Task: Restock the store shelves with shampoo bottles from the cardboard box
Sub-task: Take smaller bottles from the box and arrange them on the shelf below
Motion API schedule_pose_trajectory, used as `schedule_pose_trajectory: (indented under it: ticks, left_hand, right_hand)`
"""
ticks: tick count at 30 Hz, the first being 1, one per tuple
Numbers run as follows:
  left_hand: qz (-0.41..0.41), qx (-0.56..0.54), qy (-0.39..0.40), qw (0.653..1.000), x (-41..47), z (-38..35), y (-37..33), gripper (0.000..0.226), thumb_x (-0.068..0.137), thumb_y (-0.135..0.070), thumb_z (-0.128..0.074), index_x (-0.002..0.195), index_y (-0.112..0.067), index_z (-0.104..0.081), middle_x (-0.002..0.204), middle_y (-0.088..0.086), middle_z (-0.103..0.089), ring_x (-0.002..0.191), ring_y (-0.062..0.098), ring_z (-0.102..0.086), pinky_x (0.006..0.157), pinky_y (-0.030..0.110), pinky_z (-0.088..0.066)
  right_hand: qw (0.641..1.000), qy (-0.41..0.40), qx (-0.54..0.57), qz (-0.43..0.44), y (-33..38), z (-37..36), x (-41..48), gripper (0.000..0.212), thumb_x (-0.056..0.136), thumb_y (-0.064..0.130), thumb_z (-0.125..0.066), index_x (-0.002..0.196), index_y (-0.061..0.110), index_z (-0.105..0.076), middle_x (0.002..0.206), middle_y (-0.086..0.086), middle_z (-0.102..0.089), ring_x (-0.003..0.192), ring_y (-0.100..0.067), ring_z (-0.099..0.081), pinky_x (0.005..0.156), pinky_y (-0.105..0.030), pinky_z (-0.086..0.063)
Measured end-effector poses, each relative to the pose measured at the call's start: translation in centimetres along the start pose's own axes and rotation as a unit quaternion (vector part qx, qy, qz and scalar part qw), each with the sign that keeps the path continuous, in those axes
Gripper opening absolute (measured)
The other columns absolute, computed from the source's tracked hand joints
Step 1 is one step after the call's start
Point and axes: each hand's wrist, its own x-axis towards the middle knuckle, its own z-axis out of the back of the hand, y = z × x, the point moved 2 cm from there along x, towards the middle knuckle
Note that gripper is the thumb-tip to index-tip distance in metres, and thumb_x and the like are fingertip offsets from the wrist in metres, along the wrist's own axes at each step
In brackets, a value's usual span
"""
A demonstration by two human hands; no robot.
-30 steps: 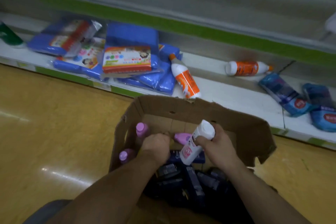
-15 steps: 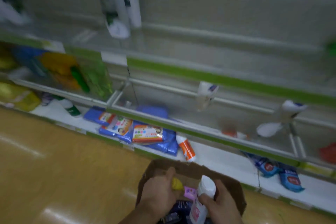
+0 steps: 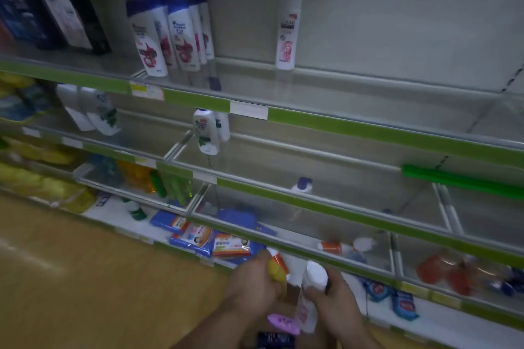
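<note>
The right hand (image 3: 334,303) was wrapped around a white plastic shampoo bottle with a round white cap (image 3: 310,289). The bottle stood almost straight up, cap on top. The left hand (image 3: 252,283), just beside it, gripped a small yellow thing (image 3: 275,270) that was too blurry to name. A pink plastic cap (image 3: 283,322) sat below the hands. What looked like a bit of the brown cardboard box (image 3: 289,302) showed between them.

The long store shelves with green front edges (image 3: 354,127) were up and ahead of both hands. The bottle's long side pointed up toward them. So I think it only needed to go up and forward, then be set down on its bottom. Most of the bare shelf space was on the right, and the right hand was nearer to it. Tall white bottles with dark blue caps (image 3: 170,34) stood high on the left. One white bottle with a pink label (image 3: 287,34) stood alone further right.

One second before, both hands were low inside the open box, and the view looked down into it. Now the hands had lifted, the box was nearly out of view, and the shelves filled the view. The yellow thing did not show in the left hand back then.
</note>
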Motion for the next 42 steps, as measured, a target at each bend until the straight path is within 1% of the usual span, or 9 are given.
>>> schedule_pose_trajectory:
  ticks: [5,12,16,21,26,29,33,39,42]
  left_hand:
    - [-0.009,-0.006,-0.033,0.999,-3.2,3.8,-2.9,0.042,0.078,-0.047,-0.069,0.109,-0.028,-0.048,0.103,-0.001,-0.068,0.098,0.025,-0.065,0.076,0.034,-0.053]
    - [-0.041,0.001,-0.059,0.997,-8.2,9.3,-7.4,0.051,0.081,-0.052,-0.069,0.114,-0.024,-0.041,0.105,0.004,-0.064,0.098,0.030,-0.063,0.068,0.035,-0.045]
    - [-0.063,-0.054,-0.081,0.993,-10.6,12.4,-9.1,0.052,0.073,-0.049,-0.077,0.107,-0.029,-0.042,0.095,-0.004,-0.066,0.087,0.023,-0.066,0.072,0.040,-0.055]
    - [-0.071,-0.115,-0.132,0.982,-12.8,17.1,-10.7,0.050,0.062,-0.048,-0.085,0.089,-0.027,-0.048,0.085,-0.008,-0.063,0.079,0.012,-0.061,0.070,0.036,-0.055]
    - [-0.081,-0.158,-0.157,0.972,-13.9,21.5,-11.3,0.059,0.049,-0.048,-0.093,0.091,-0.023,-0.059,0.085,-0.010,-0.066,0.081,0.010,-0.064,0.073,0.029,-0.054]
    - [-0.092,-0.216,-0.157,0.959,-13.8,23.6,-11.2,0.068,0.037,-0.053,-0.089,0.093,-0.023,-0.065,0.089,-0.007,-0.073,0.085,0.013,-0.070,0.083,0.039,-0.060]
    - [-0.115,-0.231,-0.175,0.950,-14.1,26.4,-10.6,0.056,0.047,-0.047,-0.091,0.091,-0.022,-0.067,0.087,-0.007,-0.074,0.082,0.013,-0.071,0.083,0.041,-0.059]
    - [-0.138,-0.252,-0.190,0.939,-13.0,30.7,-7.9,0.059,0.049,-0.063,-0.082,0.097,-0.031,-0.067,0.093,-0.011,-0.074,0.089,0.010,-0.070,0.086,0.042,-0.058]
    - [-0.152,-0.246,-0.187,0.939,-11.7,32.8,-5.7,0.048,0.059,-0.058,-0.084,0.095,-0.031,-0.066,0.091,-0.012,-0.073,0.089,0.010,-0.069,0.085,0.042,-0.058]
  right_hand:
    - [0.999,0.008,-0.014,0.029,3.1,2.9,-2.8,0.034,0.083,0.014,-0.072,0.107,0.031,-0.056,0.096,0.007,-0.065,0.086,-0.012,-0.061,0.074,-0.030,-0.049]
    - [0.996,0.008,0.004,0.084,9.0,7.9,-7.4,0.036,0.083,0.014,-0.073,0.116,0.023,-0.060,0.097,0.007,-0.066,0.082,-0.004,-0.061,0.062,-0.019,-0.046]
    - [0.994,0.010,0.020,0.107,11.5,10.2,-9.3,0.034,0.079,0.013,-0.076,0.111,0.017,-0.064,0.094,0.005,-0.071,0.081,-0.010,-0.068,0.066,-0.027,-0.055]
    - [0.987,0.001,0.041,0.155,15.8,12.5,-11.5,0.026,0.076,0.016,-0.078,0.097,0.022,-0.063,0.090,0.003,-0.073,0.081,-0.015,-0.070,0.067,-0.034,-0.055]
    - [0.977,-0.017,0.043,0.208,20.3,13.5,-12.8,0.019,0.074,0.015,-0.078,0.091,0.016,-0.071,0.081,0.002,-0.076,0.069,-0.009,-0.069,0.061,-0.028,-0.053]
    - [0.973,-0.021,0.050,0.226,23.1,13.7,-13.4,0.017,0.076,0.014,-0.076,0.092,0.014,-0.070,0.082,-0.001,-0.075,0.065,-0.013,-0.066,0.051,-0.026,-0.048]
    - [0.963,-0.027,0.042,0.264,26.4,13.3,-13.7,0.014,0.077,0.020,-0.076,0.090,0.017,-0.072,0.081,0.000,-0.075,0.069,-0.017,-0.068,0.057,-0.031,-0.051]
    - [0.956,-0.004,0.048,0.290,31.2,10.7,-13.1,0.014,0.082,0.022,-0.074,0.096,0.018,-0.072,0.085,-0.001,-0.076,0.068,-0.010,-0.066,0.057,-0.020,-0.047]
    - [0.953,-0.003,0.050,0.300,33.7,8.4,-12.3,0.013,0.084,0.019,-0.074,0.096,0.018,-0.072,0.085,0.001,-0.075,0.064,-0.004,-0.064,0.056,-0.014,-0.045]
